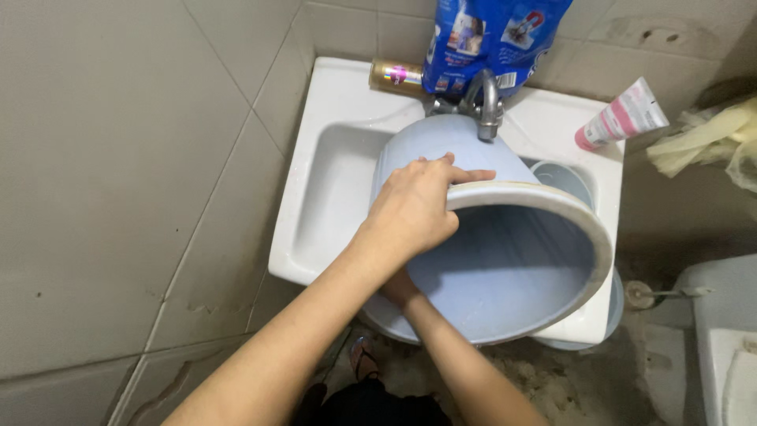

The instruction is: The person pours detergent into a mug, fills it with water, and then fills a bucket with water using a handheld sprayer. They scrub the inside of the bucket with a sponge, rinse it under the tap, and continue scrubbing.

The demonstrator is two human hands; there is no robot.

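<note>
— What's in the head view?

— A pale blue round plastic bucket (505, 268) lies tilted on its side in the white ceramic sink (331, 197), mouth toward the camera, under the metal tap (487, 106).

— The hands?

— The left hand (414, 209) curls its fingers over the bucket's rim, gripping it. The right hand (398, 288) is underneath against the bucket; I cannot tell its grip.

— Behind?

— A blue detergent bag (489, 39) and a pink tube (623, 114).
</note>
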